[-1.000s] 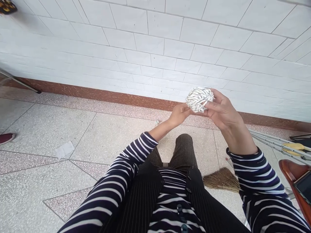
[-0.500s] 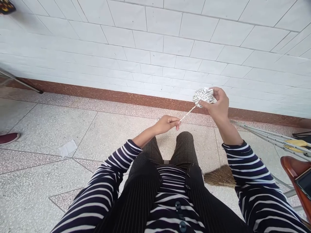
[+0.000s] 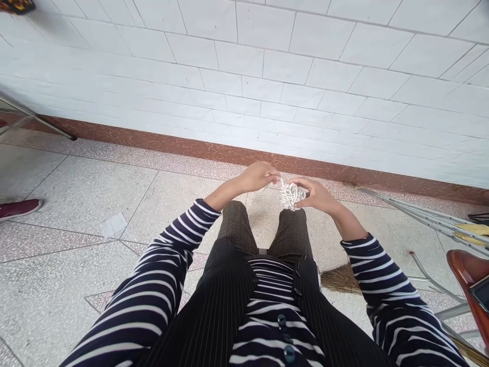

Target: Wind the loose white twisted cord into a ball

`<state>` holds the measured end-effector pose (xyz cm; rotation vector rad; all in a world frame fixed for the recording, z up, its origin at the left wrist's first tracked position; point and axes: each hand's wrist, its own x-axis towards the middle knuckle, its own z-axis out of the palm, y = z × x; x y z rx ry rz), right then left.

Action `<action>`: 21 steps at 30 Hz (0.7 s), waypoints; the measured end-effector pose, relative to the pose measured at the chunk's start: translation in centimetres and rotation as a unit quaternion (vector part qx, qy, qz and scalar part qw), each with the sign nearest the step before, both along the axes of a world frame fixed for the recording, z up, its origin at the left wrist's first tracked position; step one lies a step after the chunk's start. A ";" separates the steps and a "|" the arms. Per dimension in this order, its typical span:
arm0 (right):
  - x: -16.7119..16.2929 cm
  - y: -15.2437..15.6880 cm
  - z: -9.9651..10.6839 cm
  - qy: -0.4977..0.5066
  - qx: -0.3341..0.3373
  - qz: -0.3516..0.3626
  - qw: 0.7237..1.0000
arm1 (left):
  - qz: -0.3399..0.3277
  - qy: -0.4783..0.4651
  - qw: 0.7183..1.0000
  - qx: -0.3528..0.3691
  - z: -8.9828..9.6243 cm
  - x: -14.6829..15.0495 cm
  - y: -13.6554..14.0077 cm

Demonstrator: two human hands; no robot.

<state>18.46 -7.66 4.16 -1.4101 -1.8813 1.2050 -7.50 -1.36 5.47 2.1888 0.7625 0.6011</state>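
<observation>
Terrazzo floor (image 3: 183, 189), w/ pinkish bands: widest open room lies L of L sleeve (image 3: 137, 306), out past the paper; narrower strip betw. knees & wall.

Wall (image 3: 244, 76), white rect. tiles: spans whole far side, beyond both hands.

Skirting (image 3: 179, 149), reddish-brown: runs along wall foot, marks far floor edge.

Trousers (image 3: 292, 232), dark brown: two knees, apart, floor showing betw.

Metal poles (image 3: 416, 209), w/ yellow part (image 3: 473, 232): R side, slanting in from R edge; bound the room there.

Chair (image 3: 464, 280), reddish-brown, partly cut off by R edge; dark-faced device (image 3: 481, 293) on it.

Broom head (image 3: 342, 279), straw: on floor betw. R knee & R sleeve, partly hidden.

R hand (image 3: 319, 198): gripping cord bundle from its R side, fingers above, thumb below.

L hand (image 3: 260, 177): fingertips pinched at cord strand.

Shoe (image 3: 21, 209), dark red: far L, another person's.

Paper (image 3: 113, 225), white: flat on floor, L.

Cord bundle (image 3: 292, 196), white, looped: held in air betw. hands, just above R knee in view. Roughly round; long axis hard to tell.

Cord strand (image 3: 281, 182): at bundle's upper L, points toward L fingertips.
</observation>
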 end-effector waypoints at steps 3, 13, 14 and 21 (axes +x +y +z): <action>0.1 -1.6 -0.2 0.146 -0.065 0.021 0.987 | -0.019 -0.007 0.999 0.024 -1.4 0.7 0.2; -0.1 -2.8 4.3 0.435 -0.060 -0.087 0.894 | 0.029 -0.057 0.996 -0.057 -5.3 1.9 0.8; 0.0 -2.8 5.2 0.440 -0.045 -0.098 0.891 | 0.035 -0.058 0.996 -0.060 -5.3 1.8 1.0; 0.8 -1.6 8.9 0.383 0.113 -0.164 0.902 | 0.022 -0.049 0.993 -0.105 -4.7 1.7 0.2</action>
